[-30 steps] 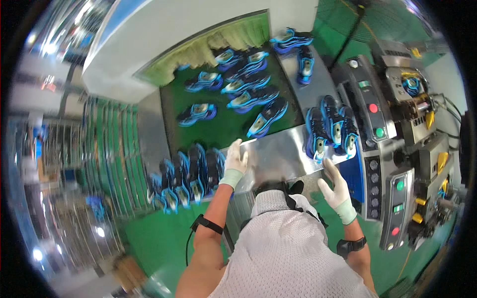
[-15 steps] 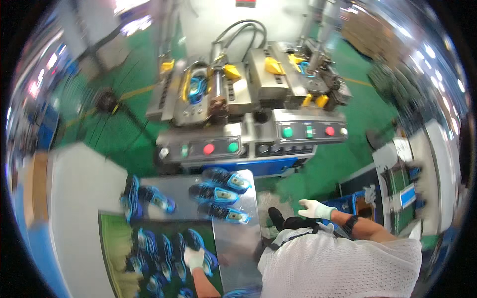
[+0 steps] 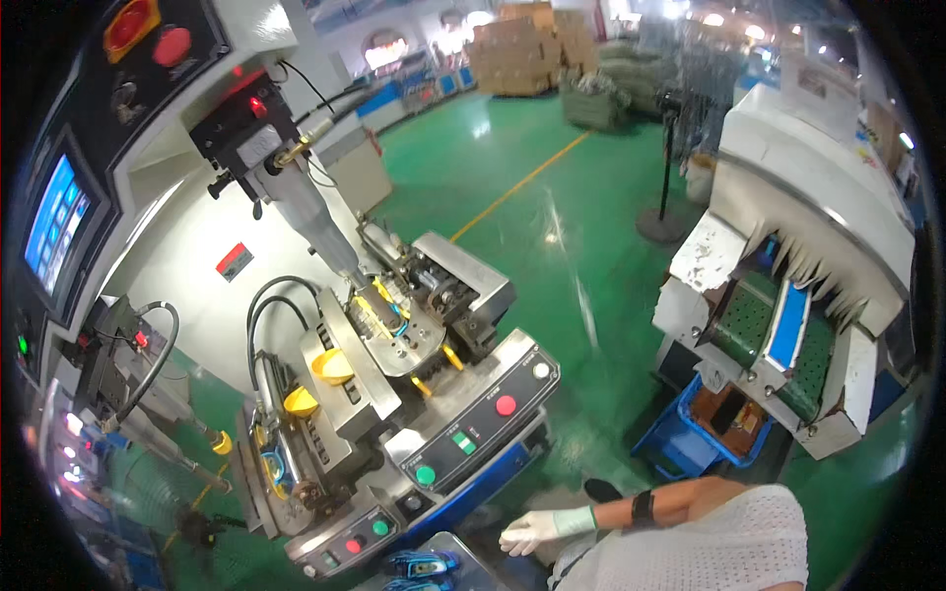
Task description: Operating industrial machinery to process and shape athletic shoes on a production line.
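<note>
My right hand [image 3: 537, 530], in a white glove, hangs in front of the machine with its fingers loosely stretched out and nothing visible in them. Beside it is the corner of a metal table [image 3: 471, 569], bearing black-and-blue shoes [image 3: 424, 563] cut off by the lower edge. The machine's control panel [image 3: 473, 424], with green and red buttons, lies beyond the hand. Blue shoe parts show in the machine's right station [image 3: 399, 320] and left station [image 3: 278, 471]. My left hand is out of view.
A conveyor machine [image 3: 788, 325] with a fringed opening stands at the right, a blue bin [image 3: 680, 448] beside it. A fan stand [image 3: 662, 225] is farther back. At the left are a lit screen [image 3: 57, 222] and hanging pressing arms [image 3: 315, 222]. Cartons [image 3: 517, 54] are stacked far off.
The view has swung right and up, bringing in the conveyor machine and the screen. My left hand, which was on a shoe on the green surface, has left the view. My right hand remains empty.
</note>
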{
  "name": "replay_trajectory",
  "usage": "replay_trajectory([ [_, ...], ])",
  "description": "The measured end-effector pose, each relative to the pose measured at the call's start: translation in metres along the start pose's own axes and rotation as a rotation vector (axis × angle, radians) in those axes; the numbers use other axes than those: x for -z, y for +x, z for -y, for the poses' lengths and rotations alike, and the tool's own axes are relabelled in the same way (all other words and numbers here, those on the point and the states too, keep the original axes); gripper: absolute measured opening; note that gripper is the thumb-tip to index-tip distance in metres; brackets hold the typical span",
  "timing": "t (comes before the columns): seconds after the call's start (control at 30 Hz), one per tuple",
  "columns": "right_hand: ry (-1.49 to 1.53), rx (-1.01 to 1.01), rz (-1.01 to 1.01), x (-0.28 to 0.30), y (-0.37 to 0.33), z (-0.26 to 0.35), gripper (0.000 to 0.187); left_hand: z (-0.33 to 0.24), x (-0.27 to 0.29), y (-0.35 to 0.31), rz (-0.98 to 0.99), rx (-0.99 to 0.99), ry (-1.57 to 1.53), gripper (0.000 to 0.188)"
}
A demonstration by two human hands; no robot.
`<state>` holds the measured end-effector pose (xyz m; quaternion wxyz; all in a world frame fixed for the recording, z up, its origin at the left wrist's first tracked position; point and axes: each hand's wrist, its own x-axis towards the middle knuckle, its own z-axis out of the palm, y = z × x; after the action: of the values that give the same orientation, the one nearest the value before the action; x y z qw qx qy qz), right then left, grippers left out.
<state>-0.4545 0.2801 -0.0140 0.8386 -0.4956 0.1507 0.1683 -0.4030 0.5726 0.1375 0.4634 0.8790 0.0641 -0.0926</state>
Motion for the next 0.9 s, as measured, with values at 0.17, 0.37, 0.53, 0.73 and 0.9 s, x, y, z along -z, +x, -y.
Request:
replay_trajectory([
  [0.17,0.352,-0.474,0.363,-0.013,0.003,0.088,0.073,-0.011,-0.089,0.005,-0.016,0.087,-0.761,0.053],
  [0.37,-0.22,-0.012,0.77,-0.001,0.06,0.046,0.059,-0.046,-0.088,0.048,0.313,-0.25,-0.573,0.047],
  [0.53,0.069,-0.259,0.285,-0.041,0.078,0.075,0.035,-0.054,-0.048,0.095,0.278,-0.319,-1.104,0.078],
  [0.73,0.31,-0.228,0.439,-0.11,0.097,0.114,0.083,-0.052,-0.025,0.15,0.401,0.088,-1.764,0.069],
  [0.9,0.434,-0.085,0.331,-0.096,0.143,0.115,0.076,-0.075,-0.013,0.254,0.387,-0.491,-0.889,0.074],
])
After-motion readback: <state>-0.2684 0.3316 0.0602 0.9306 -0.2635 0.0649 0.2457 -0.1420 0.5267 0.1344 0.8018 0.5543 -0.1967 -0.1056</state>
